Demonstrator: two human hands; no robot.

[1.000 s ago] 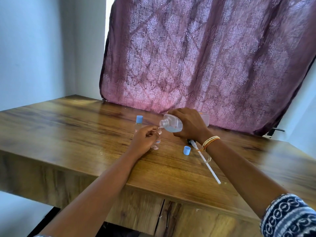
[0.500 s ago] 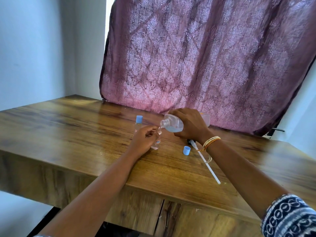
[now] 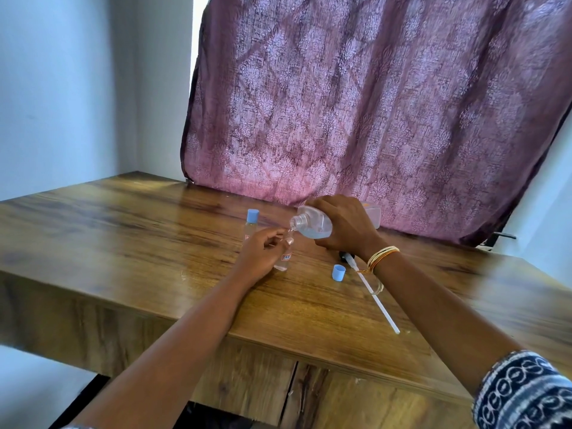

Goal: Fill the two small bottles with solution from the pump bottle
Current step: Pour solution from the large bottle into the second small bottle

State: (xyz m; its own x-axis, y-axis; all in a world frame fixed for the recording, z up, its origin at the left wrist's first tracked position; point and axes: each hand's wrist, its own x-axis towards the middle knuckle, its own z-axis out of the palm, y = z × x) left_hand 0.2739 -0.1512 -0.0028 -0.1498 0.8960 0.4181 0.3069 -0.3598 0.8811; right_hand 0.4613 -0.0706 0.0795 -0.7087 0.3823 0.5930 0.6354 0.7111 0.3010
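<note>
My right hand (image 3: pixel 345 224) grips the clear pump bottle (image 3: pixel 312 224), which is tipped on its side with its open neck pointing left and clear liquid pooled inside. The neck sits just above the mouth of a small clear bottle (image 3: pixel 287 255) that stands on the table. My left hand (image 3: pixel 258 257) holds that small bottle. A second small bottle (image 3: pixel 251 226) with a blue cap stands upright just behind my left hand. A loose blue cap (image 3: pixel 338 271) lies on the table, and the pump head with its long white tube (image 3: pixel 376 300) lies beside it.
The wooden table (image 3: pixel 123 236) has its front edge close to me. A patterned maroon curtain (image 3: pixel 356 103) hangs behind the table. A pale wall stands at the left.
Almost nothing has moved. The pump bottle stays tipped over the small bottle, and both hands keep their hold.
</note>
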